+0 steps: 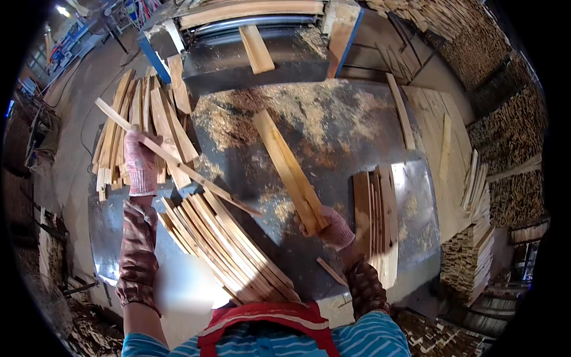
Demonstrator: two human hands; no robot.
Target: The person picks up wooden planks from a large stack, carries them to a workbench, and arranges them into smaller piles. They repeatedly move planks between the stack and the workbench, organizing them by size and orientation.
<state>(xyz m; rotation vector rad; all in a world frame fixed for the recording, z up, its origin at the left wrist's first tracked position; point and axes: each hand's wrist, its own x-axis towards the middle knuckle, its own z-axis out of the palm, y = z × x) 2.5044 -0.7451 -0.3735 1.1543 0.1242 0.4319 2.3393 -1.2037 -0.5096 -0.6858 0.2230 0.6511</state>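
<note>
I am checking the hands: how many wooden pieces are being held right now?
2. The left hand holds a long thin strip; the right hand holds a wider slat by its near end.

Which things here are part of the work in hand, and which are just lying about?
In hand:
left hand gripping a thin strip
right hand gripping a wide board

Lying about:
fanned slats
upright slats
left heap
sawdust
metal table

No packages, labels, signs or screens show; only bare wood.
</note>
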